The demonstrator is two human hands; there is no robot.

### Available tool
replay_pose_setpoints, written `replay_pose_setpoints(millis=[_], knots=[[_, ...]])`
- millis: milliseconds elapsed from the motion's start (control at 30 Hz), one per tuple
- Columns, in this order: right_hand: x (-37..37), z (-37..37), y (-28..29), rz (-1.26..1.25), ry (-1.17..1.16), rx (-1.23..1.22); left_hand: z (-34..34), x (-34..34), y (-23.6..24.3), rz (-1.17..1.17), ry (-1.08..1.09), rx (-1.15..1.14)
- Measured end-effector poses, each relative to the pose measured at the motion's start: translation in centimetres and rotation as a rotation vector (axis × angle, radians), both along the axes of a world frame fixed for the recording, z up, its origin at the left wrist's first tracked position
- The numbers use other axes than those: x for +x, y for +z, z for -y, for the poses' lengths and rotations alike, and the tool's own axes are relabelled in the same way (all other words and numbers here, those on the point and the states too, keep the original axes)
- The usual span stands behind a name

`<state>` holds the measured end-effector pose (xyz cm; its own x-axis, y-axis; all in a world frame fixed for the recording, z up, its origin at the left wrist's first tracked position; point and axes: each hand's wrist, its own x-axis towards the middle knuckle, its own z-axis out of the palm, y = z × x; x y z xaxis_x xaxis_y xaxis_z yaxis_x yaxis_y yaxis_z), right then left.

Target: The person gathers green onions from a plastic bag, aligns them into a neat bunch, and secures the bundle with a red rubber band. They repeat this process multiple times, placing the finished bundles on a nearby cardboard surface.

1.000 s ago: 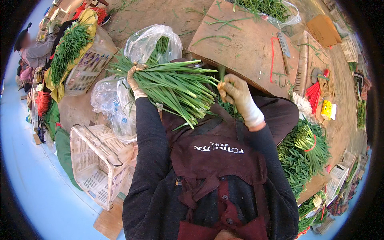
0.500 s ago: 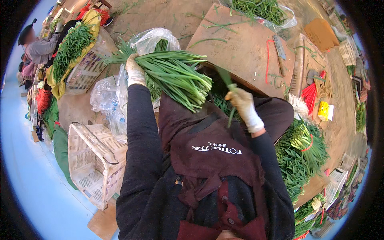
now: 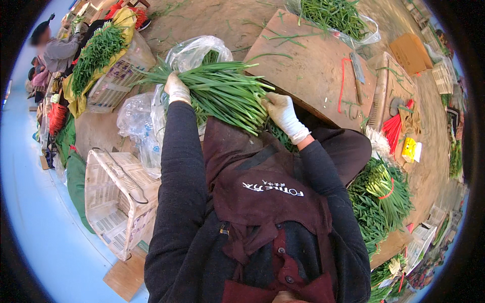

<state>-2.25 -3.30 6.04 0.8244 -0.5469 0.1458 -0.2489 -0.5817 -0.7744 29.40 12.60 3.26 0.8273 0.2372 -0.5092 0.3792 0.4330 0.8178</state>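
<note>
My gloved left hand [image 3: 177,88] is closed around a large loose bundle of long green leafy stalks [image 3: 222,91], which lies across above my lap with its pale ends to the right. My gloved right hand [image 3: 278,111] is at those ends with curled fingers, pinching something I cannot make out. Behind the bundle stands a clear plastic bag [image 3: 197,45] with more greens in it. Right of my hands a tilted wooden board [image 3: 303,76] carries a knife [image 3: 357,68], a red band and loose leaves.
At the left lie an empty crate [image 3: 121,202] and crumpled plastic [image 3: 136,116]. A co-worker [image 3: 58,53] sits beyond a crate of greens [image 3: 106,88]. Tied greens [image 3: 381,202] are piled by my right arm, near red bands [image 3: 389,131]. More greens [image 3: 333,17] lie at the top.
My right hand has dropped away with a loose leaf, then come back up to the bundle's ends, the leaf no longer visible in it. My left hand still holds the bundle, slightly shifted.
</note>
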Motion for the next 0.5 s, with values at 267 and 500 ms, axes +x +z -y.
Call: replay_pose_setpoints(millis=[267, 500], knots=[[-7.9, 2.5, 8.4, -0.248, 0.266, 0.662, -0.7, 1.1, -2.7, -0.112, -0.059, -0.044], [-0.7, 1.0, 2.0, 0.068, 0.126, -0.302, 0.0, 0.9, -2.0, -0.037, -0.045, 0.009]])
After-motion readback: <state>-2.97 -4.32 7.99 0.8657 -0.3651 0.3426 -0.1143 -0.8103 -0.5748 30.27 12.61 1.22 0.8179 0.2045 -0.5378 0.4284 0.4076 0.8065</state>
